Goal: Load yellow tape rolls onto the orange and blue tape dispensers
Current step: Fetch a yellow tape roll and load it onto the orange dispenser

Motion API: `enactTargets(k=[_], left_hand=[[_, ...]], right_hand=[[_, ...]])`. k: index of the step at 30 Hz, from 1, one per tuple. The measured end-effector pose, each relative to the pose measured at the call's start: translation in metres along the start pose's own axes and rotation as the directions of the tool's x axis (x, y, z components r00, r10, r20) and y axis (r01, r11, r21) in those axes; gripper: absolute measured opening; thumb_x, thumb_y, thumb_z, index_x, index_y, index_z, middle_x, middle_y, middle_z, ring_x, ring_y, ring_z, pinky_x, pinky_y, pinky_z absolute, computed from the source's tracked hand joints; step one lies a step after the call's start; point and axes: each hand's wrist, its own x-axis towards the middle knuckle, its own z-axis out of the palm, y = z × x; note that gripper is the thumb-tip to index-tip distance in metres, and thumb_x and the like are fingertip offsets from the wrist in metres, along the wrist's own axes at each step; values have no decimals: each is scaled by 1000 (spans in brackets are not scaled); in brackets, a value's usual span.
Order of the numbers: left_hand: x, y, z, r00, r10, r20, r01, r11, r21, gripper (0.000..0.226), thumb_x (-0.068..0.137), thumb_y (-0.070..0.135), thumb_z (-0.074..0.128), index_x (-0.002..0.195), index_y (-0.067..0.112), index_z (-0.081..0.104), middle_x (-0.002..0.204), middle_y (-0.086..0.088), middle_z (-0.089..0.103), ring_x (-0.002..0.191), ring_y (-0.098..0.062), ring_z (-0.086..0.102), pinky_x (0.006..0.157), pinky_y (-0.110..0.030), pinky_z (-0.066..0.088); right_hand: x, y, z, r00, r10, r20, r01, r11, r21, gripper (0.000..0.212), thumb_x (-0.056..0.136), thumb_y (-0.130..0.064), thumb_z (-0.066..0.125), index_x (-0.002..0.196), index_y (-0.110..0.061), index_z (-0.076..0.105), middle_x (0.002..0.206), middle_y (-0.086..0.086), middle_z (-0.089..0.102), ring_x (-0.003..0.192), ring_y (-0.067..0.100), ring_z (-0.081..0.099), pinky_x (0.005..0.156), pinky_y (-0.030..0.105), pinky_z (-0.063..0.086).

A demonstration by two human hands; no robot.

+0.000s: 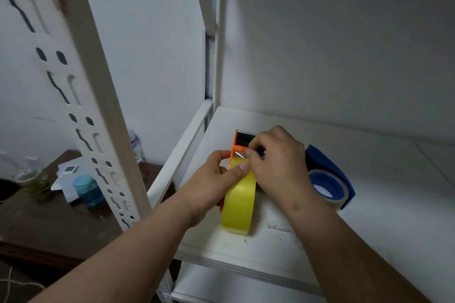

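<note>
A yellow tape roll [238, 206] stands on edge on the white shelf [369, 204], mounted on the orange dispenser [236, 141], whose black front end points away from me. My left hand [214, 179] grips the roll and dispenser from the left, thumb pressed on the top of the roll. My right hand [278, 162] pinches the loose clear tape end [240, 155] near the dispenser's front. The blue dispenser [330, 174] lies to the right on the shelf with a tape roll on its blue hub, partly hidden by my right hand.
A white perforated shelf upright [81, 96] rises on the left. Beyond it, a dark wooden table [49, 219] carries a blue-capped jar [87, 188], a glass jar [37, 179], papers and a plastic bottle [136, 146]. White walls close the shelf at back.
</note>
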Motion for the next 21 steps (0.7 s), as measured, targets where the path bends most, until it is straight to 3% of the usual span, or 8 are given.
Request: enactTargets(k=[5, 10, 13, 21], left_hand=[[6, -6, -6, 1000, 10, 28, -11, 999, 31, 56, 80, 55, 67, 129, 34, 48, 112, -24, 69, 100, -43, 69, 85, -65, 54], [12, -11, -5, 999, 46, 24, -47, 996, 74, 56, 88, 54, 63, 135, 28, 48, 100, -10, 74, 86, -25, 75, 67, -37, 59], [16, -10, -7, 999, 46, 21, -47, 995, 89, 53, 86, 57, 63, 130, 28, 51, 97, -6, 75, 82, -20, 75, 61, -32, 54], [19, -8, -11, 999, 9, 39, -13, 996, 86, 45, 86, 59, 63, 121, 31, 54, 102, -17, 73, 90, -35, 73, 76, -53, 59]], right_hand=[[2, -9, -1, 996, 35, 78, -21, 984, -180, 3, 90, -26, 54, 92, -24, 56, 91, -6, 42, 96, 19, 49, 83, 34, 27], [1, -14, -3, 992, 93, 90, -69, 967, -245, 7, 89, -26, 55, 90, -26, 47, 97, -5, 50, 97, 19, 50, 89, 37, 26], [3, -17, -3, 990, 126, 69, -104, 960, -258, 7, 87, -26, 55, 90, -26, 48, 96, -5, 53, 95, 18, 51, 89, 37, 26], [12, -17, -10, 974, 172, 146, -137, 965, -225, 12, 84, -24, 52, 93, -27, 59, 92, -8, 58, 91, 15, 54, 97, 39, 25]])
